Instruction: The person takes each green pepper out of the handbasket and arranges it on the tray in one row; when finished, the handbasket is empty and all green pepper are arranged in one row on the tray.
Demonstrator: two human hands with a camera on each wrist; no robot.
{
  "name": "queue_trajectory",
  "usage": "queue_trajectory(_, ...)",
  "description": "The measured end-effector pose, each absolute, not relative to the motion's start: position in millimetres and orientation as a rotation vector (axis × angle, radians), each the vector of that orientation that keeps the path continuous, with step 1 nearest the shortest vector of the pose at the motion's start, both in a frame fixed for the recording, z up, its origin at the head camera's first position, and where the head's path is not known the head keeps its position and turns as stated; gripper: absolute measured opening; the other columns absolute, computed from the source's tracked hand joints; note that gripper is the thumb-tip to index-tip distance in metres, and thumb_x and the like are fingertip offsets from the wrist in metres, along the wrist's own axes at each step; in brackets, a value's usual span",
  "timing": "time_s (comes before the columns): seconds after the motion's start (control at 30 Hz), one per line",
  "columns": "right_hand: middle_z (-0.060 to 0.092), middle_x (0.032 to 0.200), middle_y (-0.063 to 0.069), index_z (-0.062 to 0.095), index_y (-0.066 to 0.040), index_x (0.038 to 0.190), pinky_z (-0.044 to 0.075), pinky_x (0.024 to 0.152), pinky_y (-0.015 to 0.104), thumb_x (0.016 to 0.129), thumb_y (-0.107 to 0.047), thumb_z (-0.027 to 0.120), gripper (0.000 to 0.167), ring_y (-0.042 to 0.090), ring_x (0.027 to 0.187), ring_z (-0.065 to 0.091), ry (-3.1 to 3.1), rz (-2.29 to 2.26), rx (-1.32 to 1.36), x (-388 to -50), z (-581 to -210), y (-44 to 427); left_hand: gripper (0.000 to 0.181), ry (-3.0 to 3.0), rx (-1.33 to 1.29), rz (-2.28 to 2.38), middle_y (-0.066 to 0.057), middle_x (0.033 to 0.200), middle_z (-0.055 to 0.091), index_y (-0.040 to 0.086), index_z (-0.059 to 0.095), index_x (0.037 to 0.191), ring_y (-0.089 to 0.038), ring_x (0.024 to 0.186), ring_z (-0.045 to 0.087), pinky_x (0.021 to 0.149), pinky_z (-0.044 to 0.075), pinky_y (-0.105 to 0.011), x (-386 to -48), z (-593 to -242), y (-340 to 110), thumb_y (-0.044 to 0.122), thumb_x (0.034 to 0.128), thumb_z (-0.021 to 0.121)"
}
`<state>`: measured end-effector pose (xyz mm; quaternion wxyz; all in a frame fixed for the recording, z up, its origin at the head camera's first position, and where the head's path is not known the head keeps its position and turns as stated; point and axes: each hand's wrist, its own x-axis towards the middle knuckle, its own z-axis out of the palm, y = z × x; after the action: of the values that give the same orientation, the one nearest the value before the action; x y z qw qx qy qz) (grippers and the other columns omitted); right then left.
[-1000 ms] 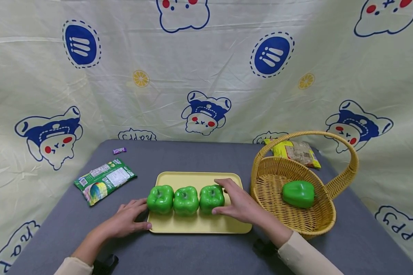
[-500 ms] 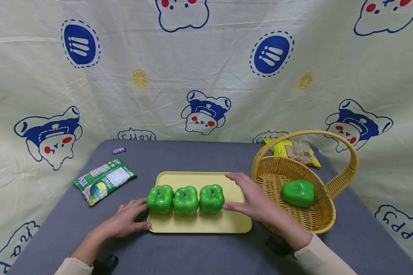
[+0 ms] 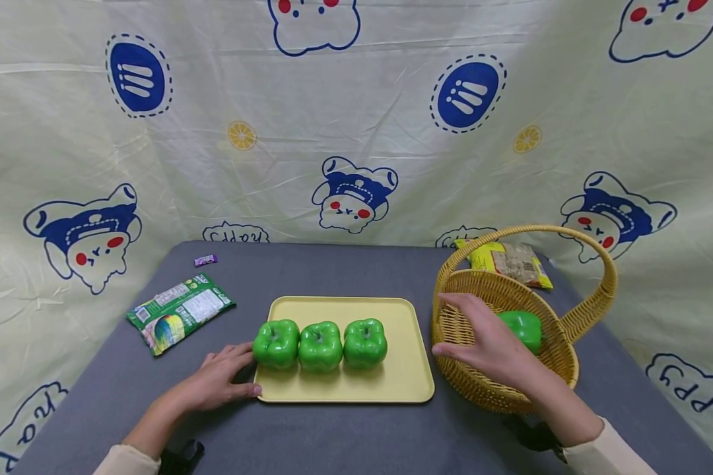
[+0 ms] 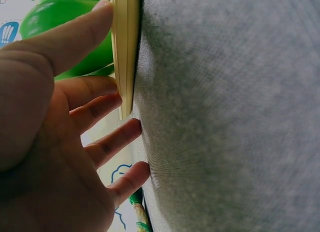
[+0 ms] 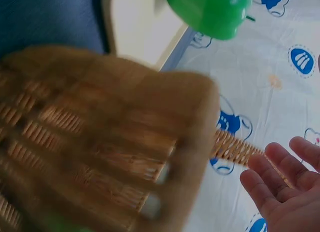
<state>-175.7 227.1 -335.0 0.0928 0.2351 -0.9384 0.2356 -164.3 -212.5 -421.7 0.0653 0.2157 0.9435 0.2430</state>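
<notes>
Three green bell peppers stand in a row on a pale yellow tray (image 3: 404,369): the left pepper (image 3: 276,343), the middle pepper (image 3: 321,346) and the right pepper (image 3: 365,343). My left hand (image 3: 220,381) rests at the tray's left end, its thumb and nearest fingers touching the rim, the other fingertips on the cloth. Above the near left part of a wicker basket (image 3: 469,389) is my right hand (image 3: 496,346), fingers apart and holding nothing. Another green bell pepper (image 3: 525,330) lies inside the basket, partly hidden behind that hand. The right wrist view is filled by blurred wicker.
The basket's tall arched handle (image 3: 609,284) rises above its right side. A yellow bag (image 3: 511,262) lies behind the basket. At the left are a green packet (image 3: 181,310) and a small purple wrapped sweet (image 3: 205,260). A printed cloth hangs behind the grey table.
My right hand has let go of the right pepper, leaving it on the tray, and has moved right to above the basket. My left hand stays in place.
</notes>
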Motion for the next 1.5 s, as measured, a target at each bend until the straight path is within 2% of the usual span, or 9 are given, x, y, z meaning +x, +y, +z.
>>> queue_trajectory(0.2,0.046,0.137,0.017,0.042,-0.008,0.139,0.042,0.091,0.058,0.078,-0.044,0.074,0.078,0.036,0.125,0.044,-2.799,0.691,0.621,-173.7,-336.8,249.7,0.067,2.857,0.651,0.726,-0.018,0.141,0.046,0.003,0.051,0.134,-0.038,0.127,0.042,0.09,0.031,-0.057,-163.5,-422.7,-212.4,0.043,0.0827,0.068)
queue_trajectory(0.43,0.045,0.136,0.02,0.041,-0.007,0.139,0.04,0.091,0.061,0.078,-0.052,0.07,0.082,0.04,0.124,0.042,-2.842,0.638,0.514,-173.5,-336.0,269.8,0.067,2.856,0.646,0.729,-0.018,0.141,0.046,0.004,0.052,0.134,-0.038,0.127,0.042,0.09,0.031,-0.058,-163.4,-422.4,-212.6,0.044,0.0822,0.068)
queue_trajectory(0.7,0.045,0.135,0.022,0.04,-0.005,0.14,0.04,0.089,0.059,0.079,-0.053,0.07,0.084,0.041,0.122,0.043,-2.866,0.622,0.468,-185.3,-342.9,292.6,0.069,2.845,0.64,0.736,-0.018,0.141,0.046,0.004,0.051,0.134,-0.038,0.128,0.041,0.09,0.03,-0.058,-164.2,-423.5,-212.6,0.045,0.0822,0.068)
queue_trajectory(0.83,0.044,0.135,0.024,0.039,-0.004,0.141,0.037,0.09,0.061,0.079,-0.054,0.069,0.085,0.043,0.123,0.041,-2.886,0.611,0.446,-192.2,-344.6,302.8,0.07,2.838,0.639,0.738,-0.018,0.141,0.045,0.004,0.051,0.134,-0.038,0.128,0.041,0.09,0.03,-0.057,-164.2,-423.3,-212.3,0.046,0.0819,0.068)
queue_trajectory(1.03,0.04,0.139,0.027,0.037,-0.001,0.141,0.033,0.092,0.063,0.08,-0.05,0.069,0.085,0.047,0.126,0.035,-2.911,0.636,0.431,-201.3,-349.7,319.1,0.069,2.844,0.633,0.732,-0.018,0.142,0.045,0.004,0.051,0.135,-0.038,0.129,0.041,0.09,0.031,-0.054,-164.7,-423.3,-212.6,0.046,0.0823,0.067)
queue_trajectory(1.5,0.035,0.141,0.032,0.034,0.001,0.143,0.034,0.087,0.062,0.082,-0.044,0.07,0.083,0.052,0.125,0.031,-2.96,0.618,0.386,-213.5,-362.5,340.0,0.07,2.834,0.633,0.735,-0.018,0.142,0.044,0.003,0.05,0.135,-0.038,0.128,0.04,0.091,0.03,-0.057,-164.8,-422.4,-212.7,0.047,0.0822,0.067)
